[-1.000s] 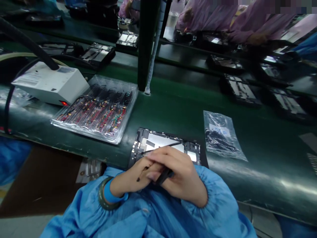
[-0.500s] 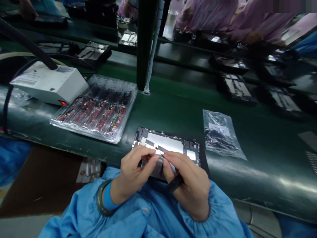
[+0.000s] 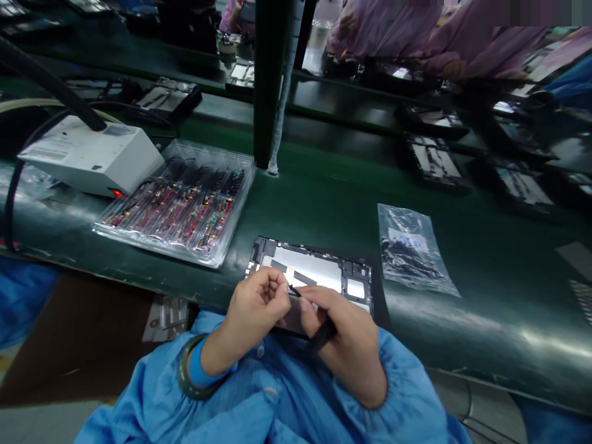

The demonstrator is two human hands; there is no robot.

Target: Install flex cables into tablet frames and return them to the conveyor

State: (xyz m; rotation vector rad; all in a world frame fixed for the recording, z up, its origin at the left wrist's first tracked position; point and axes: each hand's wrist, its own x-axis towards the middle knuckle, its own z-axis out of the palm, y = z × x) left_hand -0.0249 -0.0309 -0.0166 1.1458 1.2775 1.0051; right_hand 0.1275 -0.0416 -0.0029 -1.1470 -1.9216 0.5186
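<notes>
My left hand (image 3: 259, 305) is closed in a pinch over the tablet-like device frame (image 3: 324, 268); what its fingertips hold, if anything, is too small to make out. My right hand (image 3: 346, 333) grips a slim black tool (image 3: 324, 335), possibly tweezers, mostly hidden by the fingers. At the tool's tip, close to the left fingertips, is a small black piece (image 3: 293, 289). The device frame lies flat on the green bench, with a silver plate, black edges and dark strips. Both hands cover its near side.
To the left stand a clear plastic tray (image 3: 213, 256) of small circuit parts and a white box (image 3: 92, 154) with a red light. A clear bag (image 3: 411, 250) of black parts lies right. Behind rises a dark post (image 3: 267, 86); more device frames (image 3: 435, 160) and people in pink are beyond.
My left fingers have curled into a tighter pinch. The small black piece has shifted slightly down, and my right hand has moved a little left. The device frame stays about where it was.
</notes>
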